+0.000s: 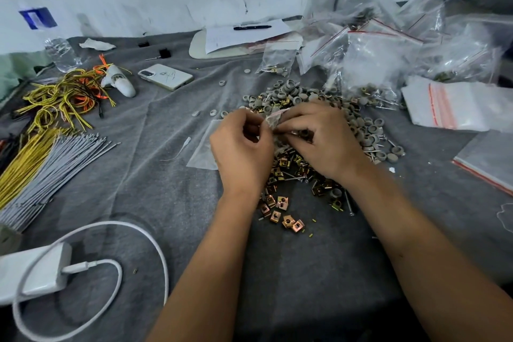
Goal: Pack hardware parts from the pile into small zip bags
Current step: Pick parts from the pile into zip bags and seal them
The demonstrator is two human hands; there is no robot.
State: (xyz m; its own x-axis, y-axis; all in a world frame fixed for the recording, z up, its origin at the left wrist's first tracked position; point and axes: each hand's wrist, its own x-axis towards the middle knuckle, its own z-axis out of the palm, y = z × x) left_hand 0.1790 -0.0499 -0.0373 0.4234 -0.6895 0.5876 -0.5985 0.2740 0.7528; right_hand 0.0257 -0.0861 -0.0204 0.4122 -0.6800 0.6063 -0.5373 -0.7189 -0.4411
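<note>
- The left hand (241, 144) and right hand (319, 136) meet over the pile (305, 130), both with fingers curled, pinching one small zip bag (273, 122) between them.
- Only a crumpled strip of that bag shows between the fingers; its mouth and what it holds are hidden by the hands and blurred.
- The right hand covers the middle of the pile, so the parts under it cannot be seen.
- The pile lies on the grey cloth (155, 180) at centre: grey rings toward the far side, brass clips (286, 216) toward the near side, thin screws mixed in.
- A flat empty bag (201, 153) lies on the cloth just left of the left hand, its right part hidden under the hand.
- Filled bags (383, 44) heap at the far right; their contents are hard to read through the glare.
- A stack of unused bags (447, 105) with red strips lies right of the pile; another stack (485, 164) is cut off by the right edge.
- Left side: yellow and orange wires (63, 91), a bundle of grey ties (52, 172) cut off at the left edge, a phone (166, 76), a bottle (55, 50), blurred.
- A white charger (30, 272) with its cable sits at the near left, partly out of frame.
- A pen (251, 27) rests on paper at the far side.
</note>
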